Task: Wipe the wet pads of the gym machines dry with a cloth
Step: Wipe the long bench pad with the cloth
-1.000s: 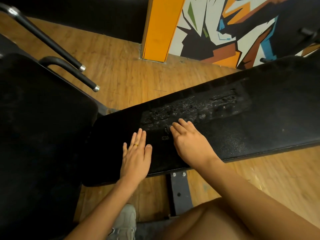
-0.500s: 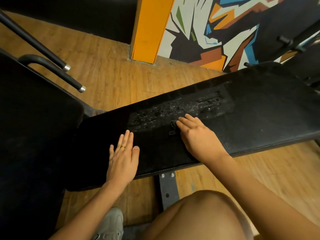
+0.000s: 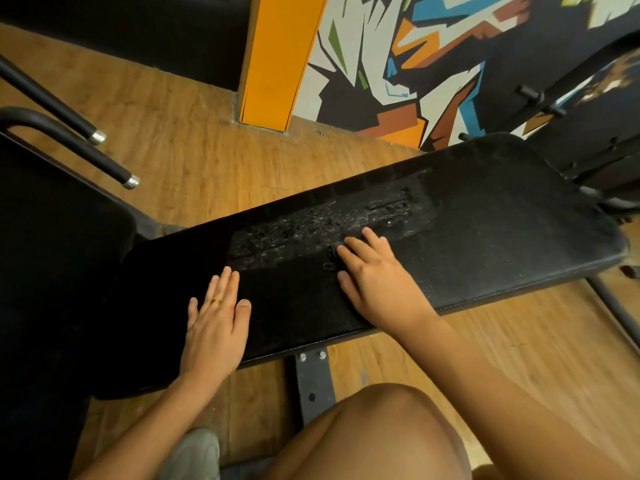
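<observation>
Here: two hands, both flat on one long black pad (image 3: 502, 244), fingers straight, gripping nothing. Left hand (image 3: 216, 327), one gold ring (image 3: 216, 301), near pad's front edge. Right hand (image 3: 377, 285) further in, fingertips at rim of one wet patch (image 3: 329, 223) beading along pad's far side. Black on black, cloth cannot be told from pad. Second pad (image 3: 52, 271) at left. Two bars (image 3: 79, 147), chrome caps, beyond it. Wood floor (image 3: 194, 161); one orange pillar (image 3: 277, 57); mural (image 3: 415, 64) behind.

Head camera looks steeply down — close over the bench pad (image 3: 485, 237).
</observation>
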Demonstrator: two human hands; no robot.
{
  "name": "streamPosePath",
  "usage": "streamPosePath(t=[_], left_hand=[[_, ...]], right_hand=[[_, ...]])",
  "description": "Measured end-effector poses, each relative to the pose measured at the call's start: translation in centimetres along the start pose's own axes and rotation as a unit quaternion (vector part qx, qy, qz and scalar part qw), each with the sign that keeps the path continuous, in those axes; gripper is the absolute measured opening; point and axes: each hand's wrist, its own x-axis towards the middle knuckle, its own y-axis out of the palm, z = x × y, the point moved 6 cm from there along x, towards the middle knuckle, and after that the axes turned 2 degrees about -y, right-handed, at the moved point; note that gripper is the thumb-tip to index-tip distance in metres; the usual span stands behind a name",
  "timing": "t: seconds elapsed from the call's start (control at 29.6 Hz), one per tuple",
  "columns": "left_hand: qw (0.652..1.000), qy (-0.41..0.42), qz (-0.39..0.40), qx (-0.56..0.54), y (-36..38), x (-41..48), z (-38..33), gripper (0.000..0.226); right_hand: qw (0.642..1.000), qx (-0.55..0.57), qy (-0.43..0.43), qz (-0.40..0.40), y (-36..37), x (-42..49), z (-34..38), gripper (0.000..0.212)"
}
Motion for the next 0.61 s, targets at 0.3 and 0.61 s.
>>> streamPosePath(t=[0.3, 0.61], left_hand=[[1.000, -0.005, 0.000, -0.001, 0.0, 0.1, -0.1, 0.068], [1.000, 0.004, -0.002, -0.001, 0.1, 0.1, -0.1, 0.069]], right_hand=[[0.998, 0.012, 0.059, -0.027, -0.9, -0.6, -1.9, 0.044], [0.994, -0.010, 0.104, -0.042, -3.2, -2.0, -7.7, 0.045]])
